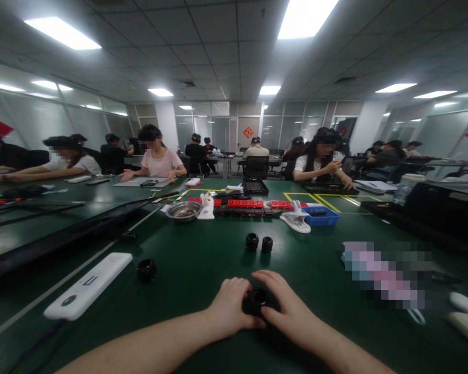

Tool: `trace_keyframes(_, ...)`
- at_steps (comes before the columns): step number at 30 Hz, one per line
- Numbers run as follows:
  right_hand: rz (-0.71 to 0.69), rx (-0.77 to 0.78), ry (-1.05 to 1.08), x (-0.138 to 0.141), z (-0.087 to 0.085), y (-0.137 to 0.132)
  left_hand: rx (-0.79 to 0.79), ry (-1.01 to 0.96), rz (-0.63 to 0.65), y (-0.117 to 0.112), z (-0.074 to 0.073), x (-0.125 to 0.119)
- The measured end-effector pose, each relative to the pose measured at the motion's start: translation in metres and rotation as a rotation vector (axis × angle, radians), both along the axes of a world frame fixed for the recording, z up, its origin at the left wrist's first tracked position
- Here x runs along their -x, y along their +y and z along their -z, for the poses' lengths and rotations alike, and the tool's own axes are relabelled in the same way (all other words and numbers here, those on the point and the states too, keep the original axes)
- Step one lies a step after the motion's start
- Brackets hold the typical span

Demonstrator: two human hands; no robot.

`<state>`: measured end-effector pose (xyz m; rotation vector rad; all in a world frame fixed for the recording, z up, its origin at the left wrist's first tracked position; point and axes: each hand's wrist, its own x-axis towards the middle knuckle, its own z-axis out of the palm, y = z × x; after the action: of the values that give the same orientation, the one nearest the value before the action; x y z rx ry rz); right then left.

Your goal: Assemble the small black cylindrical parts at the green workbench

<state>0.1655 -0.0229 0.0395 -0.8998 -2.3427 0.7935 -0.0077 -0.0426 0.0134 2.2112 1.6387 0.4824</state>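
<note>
Close in front of me, a black round part (pixel 258 296) with a dark opening in its top lies between my two hands. My left hand (pixel 230 305) is closed on its left side, with the fingers curled and the thumb below. From the right, my right hand (pixel 290 310) curves around it, the thumb near its front edge and the fingers reaching over the back. Farther off stand two similar black parts, a larger one (pixel 251 242) and a smaller one (pixel 267 244). Another black round part (pixel 146 270) sits to the left.
A white power strip (pixel 89 285) lies at left, near a long black piece (pixel 70 234). Ahead are a metal bowl (pixel 184 211) of small pieces, white clamps (pixel 296 218), a red rack (pixel 245 203) and a blue tray (pixel 320 215). Co-workers sit across the green table (pixel 203 254).
</note>
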Motion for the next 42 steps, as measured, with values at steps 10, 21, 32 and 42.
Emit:
trace_keyframes(10, -0.026, -0.013, -0.016, 0.0014, -0.0033, -0.0014, -0.005, -0.002, 0.008, -0.0006, -0.0029, -0.0001)
trace_keyframes(21, 0.046, -0.072, -0.04, 0.001, -0.0063, -0.0015, -0.004, 0.005, 0.001, -0.0011, -0.0021, -0.0004)
trace_keyframes(32, 0.121, -0.07, -0.014, 0.0012, -0.0026, -0.0013, -0.005, 0.026, -0.009, 0.0, -0.0015, -0.0001)
trace_keyframes(42, 0.116, -0.024, 0.021, -0.0022, -0.003, 0.0007, 0.018, 0.009, -0.011, -0.0013, -0.0058, -0.0009)
